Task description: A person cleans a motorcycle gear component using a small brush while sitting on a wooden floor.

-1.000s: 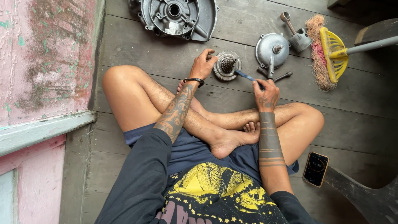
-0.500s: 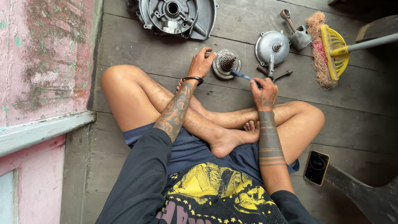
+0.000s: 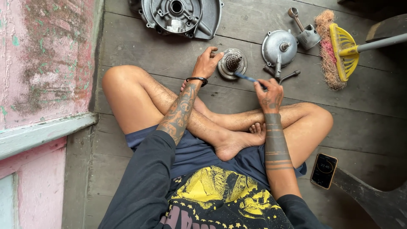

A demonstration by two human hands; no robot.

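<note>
Head view, looking down at a person who is sitting cross-legged on a grey plank floor (image 3: 169, 59). The round metal gear part (image 3: 232, 64), a dull grey disc with a toothed hub rising from its middle, is lying flat on the boards just beyond the crossed legs. The left hand (image 3: 207, 63) is resting against the left rim of this disc, fingers curled loosely about its edge and steadying it. The right hand (image 3: 269, 95) is closing on a slim blue-handled tool (image 3: 248, 78), pinching it between fingertips; the tool is slanting up and left, its far tip reaching the near-right edge of the disc. The disc is thus lying between the two hands, touching the left one and met by the tool of the right.

To the right of the disc a domed grey cover (image 3: 277, 47) is lying on the floor, with a dark wrench (image 3: 285, 76) just near of it and a piston with its rod (image 3: 304, 34) beside it on the far right. A yellow-headed broom (image 3: 341, 51) is lying farther right. A large engine casing (image 3: 180, 17) is sitting at the far edge. A phone (image 3: 324, 170) with a lit dark screen and an orange rim is lying on the floor near the right knee. A worn pink wall (image 3: 38, 63) is bounding the scene on the left.
</note>
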